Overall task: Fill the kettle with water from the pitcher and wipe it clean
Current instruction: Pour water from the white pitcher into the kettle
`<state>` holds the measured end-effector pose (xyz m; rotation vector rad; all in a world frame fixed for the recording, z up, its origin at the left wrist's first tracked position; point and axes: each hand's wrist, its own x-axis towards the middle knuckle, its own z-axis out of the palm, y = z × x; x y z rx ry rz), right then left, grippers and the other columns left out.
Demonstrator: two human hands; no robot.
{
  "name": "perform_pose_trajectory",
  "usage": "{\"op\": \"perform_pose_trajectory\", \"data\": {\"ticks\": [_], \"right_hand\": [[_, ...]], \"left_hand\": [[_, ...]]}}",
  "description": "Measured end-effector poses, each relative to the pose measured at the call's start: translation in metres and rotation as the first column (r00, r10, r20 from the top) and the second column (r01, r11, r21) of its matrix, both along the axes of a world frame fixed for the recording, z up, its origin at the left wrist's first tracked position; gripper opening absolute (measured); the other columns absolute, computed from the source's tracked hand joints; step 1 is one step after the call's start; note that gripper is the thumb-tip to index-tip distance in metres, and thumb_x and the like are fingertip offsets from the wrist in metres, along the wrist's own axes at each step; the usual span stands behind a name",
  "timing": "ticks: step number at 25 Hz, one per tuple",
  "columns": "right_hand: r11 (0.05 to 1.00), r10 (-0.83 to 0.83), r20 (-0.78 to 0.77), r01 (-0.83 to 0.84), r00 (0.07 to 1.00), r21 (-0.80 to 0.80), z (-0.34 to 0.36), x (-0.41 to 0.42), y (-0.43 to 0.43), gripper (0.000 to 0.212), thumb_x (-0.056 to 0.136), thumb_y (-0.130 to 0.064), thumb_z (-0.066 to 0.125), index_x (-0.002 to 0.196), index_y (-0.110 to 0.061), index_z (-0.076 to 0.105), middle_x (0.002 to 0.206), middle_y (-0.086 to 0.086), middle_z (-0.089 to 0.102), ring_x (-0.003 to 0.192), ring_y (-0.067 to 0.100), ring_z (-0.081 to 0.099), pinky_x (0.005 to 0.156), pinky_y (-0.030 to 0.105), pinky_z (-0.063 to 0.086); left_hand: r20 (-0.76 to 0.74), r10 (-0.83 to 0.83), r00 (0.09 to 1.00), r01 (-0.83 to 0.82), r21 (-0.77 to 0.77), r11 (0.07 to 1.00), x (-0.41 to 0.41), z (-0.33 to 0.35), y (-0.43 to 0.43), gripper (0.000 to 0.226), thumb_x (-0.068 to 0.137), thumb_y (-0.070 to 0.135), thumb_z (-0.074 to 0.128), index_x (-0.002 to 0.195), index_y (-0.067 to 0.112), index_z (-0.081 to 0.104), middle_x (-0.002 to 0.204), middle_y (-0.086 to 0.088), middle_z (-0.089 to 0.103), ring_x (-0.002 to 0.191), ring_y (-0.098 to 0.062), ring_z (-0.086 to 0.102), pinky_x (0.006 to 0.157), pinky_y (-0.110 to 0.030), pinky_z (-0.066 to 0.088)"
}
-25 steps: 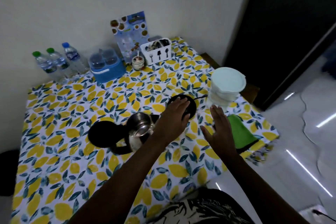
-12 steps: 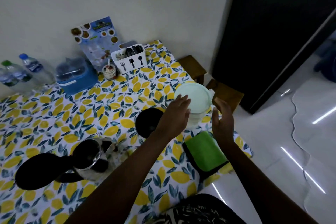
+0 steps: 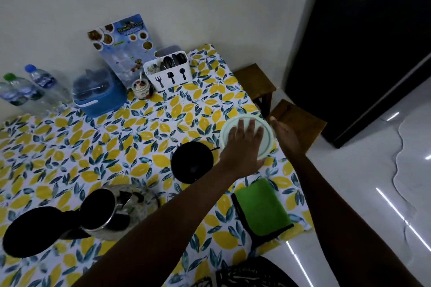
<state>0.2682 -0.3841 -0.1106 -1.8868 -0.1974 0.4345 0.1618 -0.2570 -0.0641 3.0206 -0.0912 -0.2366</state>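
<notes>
Pale mint plastic: the pitcher (image 3: 247,138), lidded, stood near the table's far right edge, just right of the black kettle base (image 3: 192,162), the landmark for this entry. Left hand (image 3: 243,144): laid flat on the lid, fingers spread, not closed round anything. Right hand (image 3: 283,136): open, palm turned inward, just beside the pitcher's right flank; whether it touched the wall could not be told. Kettle (image 3: 102,212): steel, lid hinged open, near-left of the base and well apart from the pitcher. Green cloth (image 3: 262,211): folded, near-right of the base. Handling note, as a judgement: the lid probably had to come off or be steadied first; bracing the body with the right hand while the left worked the lid would guard against tipping at the edge.
</notes>
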Motion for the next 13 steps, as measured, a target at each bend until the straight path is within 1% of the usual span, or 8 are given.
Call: {"op": "perform_pose_trajectory", "data": {"ticks": [2, 3, 5, 6, 8, 9, 11, 13], "right_hand": [[0.998, 0.058, -0.12, -0.059, 0.991, -0.004, -0.004, 0.011, 0.0, 0.056, 0.093, -0.057, 0.043, 0.09, -0.01, 0.073, 0.089, 0.014, 0.072, 0.081, 0.019, 0.065, 0.075, 0.033, 0.046], [0.997, 0.078, -0.155, -0.077, 0.985, 0.01, -0.006, 0.014, 0.001, 0.062, 0.09, -0.061, 0.045, 0.09, -0.006, 0.073, 0.09, 0.019, 0.072, 0.081, 0.023, 0.065, 0.076, 0.035, 0.046], [0.993, 0.1, -0.173, -0.088, 0.98, 0.077, -0.013, 0.02, 0.002, 0.084, 0.077, -0.075, 0.052, 0.087, 0.007, 0.068, 0.09, 0.034, 0.067, 0.078, 0.038, 0.063, 0.075, 0.043, 0.047], [0.992, 0.111, -0.177, -0.098, 0.978, 0.083, -0.018, 0.022, 0.001, 0.092, 0.071, -0.078, 0.054, 0.087, 0.011, 0.065, 0.089, 0.038, 0.065, 0.079, 0.045, 0.063, 0.076, 0.047, 0.048], [0.988, 0.15, -0.178, -0.138, 0.973, 0.076, -0.024, 0.025, 0.0, 0.091, 0.074, -0.076, 0.054, 0.088, 0.013, 0.064, 0.088, 0.037, 0.065, 0.079, 0.047, 0.063, 0.074, 0.045, 0.05], [0.985, 0.165, -0.179, -0.153, 0.97, 0.08, -0.023, 0.023, -0.001, 0.088, 0.076, -0.072, 0.054, 0.088, 0.014, 0.063, 0.083, 0.035, 0.065, 0.072, 0.043, 0.061, 0.07, 0.041, 0.048], [0.988, 0.136, -0.173, -0.121, 0.976, 0.093, -0.02, 0.021, -0.001, 0.086, 0.078, -0.07, 0.056, 0.083, 0.016, 0.061, 0.066, 0.024, 0.06, 0.057, 0.024, 0.054, 0.061, 0.033, 0.042], [0.992, 0.078, -0.185, -0.059, 0.98, 0.109, -0.021, 0.018, 0.002, 0.068, 0.087, -0.056, 0.055, 0.081, 0.012, 0.063, 0.057, 0.007, 0.053, 0.049, 0.011, 0.046, 0.053, 0.026, 0.036]], "left_hand": [[0.013, -0.044, 0.999, 0.044, 0.038, 0.998, 0.0, -0.003, 0.004, 0.085, 0.088, 0.048, 0.052, 0.151, 0.008, 0.012, 0.16, -0.025, 0.003, 0.145, -0.05, 0.0, 0.117, -0.061, 0.01], [0.013, -0.059, 0.998, 0.058, 0.046, 0.997, -0.001, -0.004, 0.005, 0.085, 0.088, 0.047, 0.053, 0.151, 0.008, 0.011, 0.16, -0.025, 0.002, 0.145, -0.05, 0.0, 0.116, -0.062, 0.009], [0.011, -0.057, 0.998, 0.057, 0.048, 0.997, -0.002, -0.004, 0.003, 0.088, 0.086, 0.046, 0.056, 0.151, 0.009, 0.01, 0.16, -0.024, 0.001, 0.145, -0.05, -0.001, 0.116, -0.061, 0.005], [0.013, -0.043, 0.999, 0.042, 0.048, 0.998, -0.002, -0.003, 0.001, 0.089, 0.084, 0.046, 0.057, 0.151, 0.009, 0.011, 0.16, -0.024, 0.002, 0.145, -0.05, -0.001, 0.116, -0.06, 0.005], [0.024, -0.015, 1.0, 0.013, 0.077, 0.997, 0.0, -0.005, -0.001, 0.091, 0.082, 0.049, 0.058, 0.151, 0.01, 0.012, 0.16, -0.022, 0.005, 0.145, -0.049, 0.003, 0.116, -0.061, 0.007], [0.03, -0.009, 1.0, 0.006, 0.102, 0.995, 0.0, -0.006, -0.001, 0.092, 0.082, 0.051, 0.059, 0.151, 0.011, 0.013, 0.16, -0.022, 0.007, 0.145, -0.05, 0.005, 0.116, -0.062, 0.01], [0.033, -0.012, 0.999, 0.007, 0.146, 0.989, -0.001, -0.008, 0.0, 0.092, 0.082, 0.053, 0.059, 0.151, 0.012, 0.014, 0.16, -0.021, 0.01, 0.144, -0.051, 0.009, 0.115, -0.064, 0.015], [0.046, -0.015, 0.999, 0.008, 0.16, 0.987, -0.002, -0.01, 0.0, 0.088, 0.083, 0.052, 0.057, 0.151, 0.011, 0.016, 0.16, -0.021, 0.013, 0.143, -0.051, 0.011, 0.114, -0.064, 0.017]]}}
